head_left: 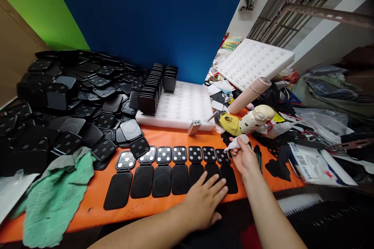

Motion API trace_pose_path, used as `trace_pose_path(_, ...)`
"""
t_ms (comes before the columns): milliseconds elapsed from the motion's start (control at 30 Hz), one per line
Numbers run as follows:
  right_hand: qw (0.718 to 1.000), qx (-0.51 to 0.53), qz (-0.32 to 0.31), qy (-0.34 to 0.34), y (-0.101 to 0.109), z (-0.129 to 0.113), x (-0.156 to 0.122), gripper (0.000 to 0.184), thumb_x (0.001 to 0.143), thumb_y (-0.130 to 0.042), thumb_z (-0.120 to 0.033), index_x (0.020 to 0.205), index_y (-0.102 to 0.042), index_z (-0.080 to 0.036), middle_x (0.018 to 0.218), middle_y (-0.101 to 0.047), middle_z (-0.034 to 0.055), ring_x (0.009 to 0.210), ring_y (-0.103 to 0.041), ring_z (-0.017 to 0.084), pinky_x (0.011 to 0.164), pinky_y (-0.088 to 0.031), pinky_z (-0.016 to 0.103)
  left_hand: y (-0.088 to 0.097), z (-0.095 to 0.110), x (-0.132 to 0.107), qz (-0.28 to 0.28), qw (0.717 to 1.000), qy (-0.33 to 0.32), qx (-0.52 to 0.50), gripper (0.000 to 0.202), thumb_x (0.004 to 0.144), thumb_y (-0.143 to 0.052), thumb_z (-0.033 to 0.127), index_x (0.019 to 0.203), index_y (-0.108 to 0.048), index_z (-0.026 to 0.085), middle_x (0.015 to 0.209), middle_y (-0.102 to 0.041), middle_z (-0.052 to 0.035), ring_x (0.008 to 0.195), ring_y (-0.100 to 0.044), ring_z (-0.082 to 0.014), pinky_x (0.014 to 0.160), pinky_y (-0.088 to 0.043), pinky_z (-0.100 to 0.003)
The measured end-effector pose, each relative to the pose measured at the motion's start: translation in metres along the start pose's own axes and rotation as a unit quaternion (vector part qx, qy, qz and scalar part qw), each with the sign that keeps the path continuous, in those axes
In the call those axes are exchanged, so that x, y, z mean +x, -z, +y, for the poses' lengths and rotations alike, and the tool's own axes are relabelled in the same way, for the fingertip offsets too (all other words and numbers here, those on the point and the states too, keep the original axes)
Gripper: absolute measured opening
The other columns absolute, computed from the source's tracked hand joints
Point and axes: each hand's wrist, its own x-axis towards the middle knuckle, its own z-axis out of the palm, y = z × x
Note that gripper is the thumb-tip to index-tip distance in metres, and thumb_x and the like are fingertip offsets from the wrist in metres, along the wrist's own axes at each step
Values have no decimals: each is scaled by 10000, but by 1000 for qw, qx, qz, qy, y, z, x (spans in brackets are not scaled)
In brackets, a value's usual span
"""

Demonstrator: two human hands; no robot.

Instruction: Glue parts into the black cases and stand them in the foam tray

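Observation:
A row of several opened black cases (pixel 172 173) lies along the front of the orange table (pixel 93 198), each with white dots on its upper half. My left hand (pixel 204 200) rests flat and open on the lower halves of the rightmost cases. My right hand (pixel 244 155) grips a small white squeeze bottle (pixel 238 142), its nozzle pointing down-left at the rightmost case's dotted half (pixel 222 156).
A big heap of black cases (pixel 73 97) fills the left. A green cloth (pixel 55 190) lies front left. A white foam tray (pixel 181 107) holds stacked black cases (pixel 153 87), with a stack of metal discs (pixel 194 127) in front. Clutter, a tape roll (pixel 249 95) and another foam tray (pixel 255 60) are at right.

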Motion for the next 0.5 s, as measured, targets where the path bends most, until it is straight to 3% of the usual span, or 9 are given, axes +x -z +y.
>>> trace_pose_path(100, 998, -10, 52, 28, 13, 10, 4, 290, 583, -756, -314, 712, -553, -152, 694, -683, 40, 397, -409, 30, 345, -332, 136, -6, -1, 0, -3, 1000, -3, 16, 615, 902, -407, 462, 1405, -262, 140, 1487, -251, -61, 1357, -185, -252, 1096, -79, -463)
trace_pose_path(267, 986, -45, 121, 106, 14, 30, 4, 277, 635, -720, -358, 657, -569, -127, 593, -658, 29, 361, -373, 31, 303, -261, 144, -10, -3, 0, 0, 1000, -1, 28, 577, 915, -390, 418, 1410, -254, 154, 1489, -249, -41, 1349, -201, -241, 1090, -78, -452)
trace_pose_path(500, 973, -91, 150, 152, 15, 39, 6, 292, 698, -667, -403, 658, -594, -123, 597, -652, 28, 364, -379, 44, 315, -255, 171, -5, -2, 0, -3, 1000, -1, 20, 560, 920, -382, 403, 1408, -254, 161, 1487, -256, -33, 1345, -210, -238, 1085, -104, -450)
